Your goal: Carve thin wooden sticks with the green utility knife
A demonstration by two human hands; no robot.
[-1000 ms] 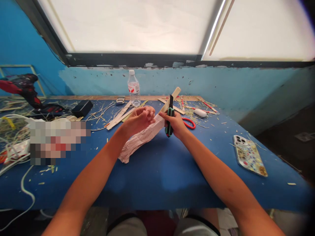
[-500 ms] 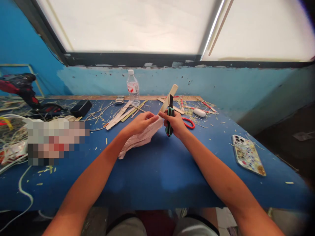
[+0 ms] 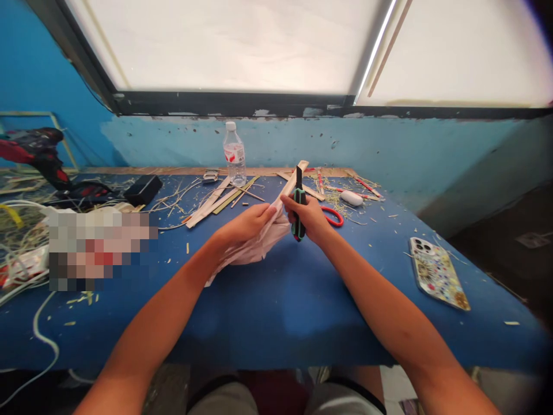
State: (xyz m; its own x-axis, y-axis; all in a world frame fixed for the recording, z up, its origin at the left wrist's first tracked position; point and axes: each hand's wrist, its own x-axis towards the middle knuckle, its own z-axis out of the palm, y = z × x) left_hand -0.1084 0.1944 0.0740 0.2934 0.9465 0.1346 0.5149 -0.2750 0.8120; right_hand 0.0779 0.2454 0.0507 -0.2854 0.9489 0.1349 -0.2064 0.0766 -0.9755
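My left hand [image 3: 250,223] is closed round a crumpled pale pinkish-white cloth or tissue [image 3: 259,249], which hangs below the fingers. Out of its upper end a flat bamboo strip [image 3: 290,183] slants up and to the right; its lower part is hidden by the cloth. Close beside it, my right hand [image 3: 309,212] grips a black and teal utility knife [image 3: 299,202] held upright, dark blade pointing up. The right thumb lies against the strip's near side; whether it presses on it I cannot tell.
Beyond the hands are loose bamboo strips [image 3: 210,203], a water bottle [image 3: 234,155], red-handled scissors [image 3: 334,217] and a white mouse-like object [image 3: 351,198]. A phone [image 3: 438,271] lies right. To the left are a black box [image 3: 143,190], a power drill [image 3: 38,153] and a white cable [image 3: 45,340].
The strip's tip has come down, and more of the strip is hidden by the cloth. My left hand has shifted slightly left and down, with the cloth bunched wider. My right hand has barely moved.
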